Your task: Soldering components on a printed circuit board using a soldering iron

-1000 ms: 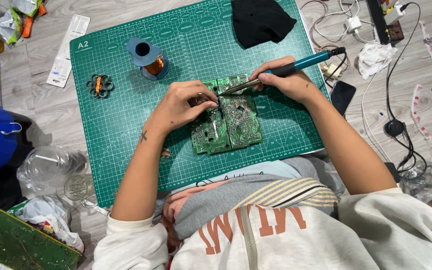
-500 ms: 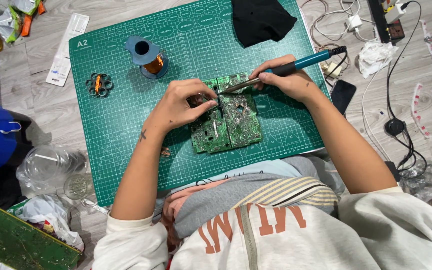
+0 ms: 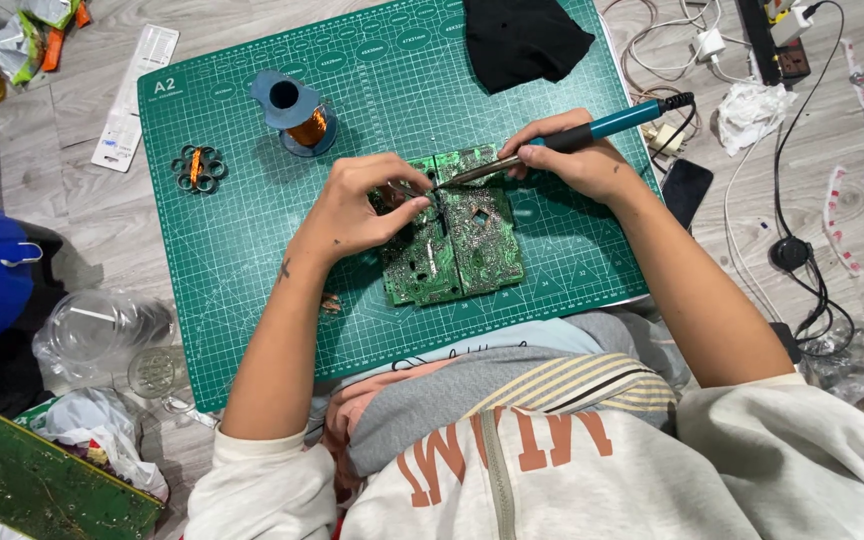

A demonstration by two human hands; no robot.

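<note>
Nothing has shifted since before. Beyond the left hand (image 3: 357, 210) sit a metal ring cluster (image 3: 199, 167) and copper-wire spool (image 3: 297, 113); its fingers pinch something small (unclear what) on the circuit board (image 3: 452, 238). Right hand (image 3: 577, 160) grips the soldering iron (image 3: 572, 135), tip touching the board.

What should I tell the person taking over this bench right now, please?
Left hand: fingertips pinch something small, too small to tell what, at the top edge of the green circuit board.
Right hand: holds the blue-handled soldering iron, tip on the board beside the left fingers.
The board lies on the green cutting mat; a copper wire spool stands at the upper left.
Done: iron is on the joint. Left: cannot tell how many joints remain.
</note>
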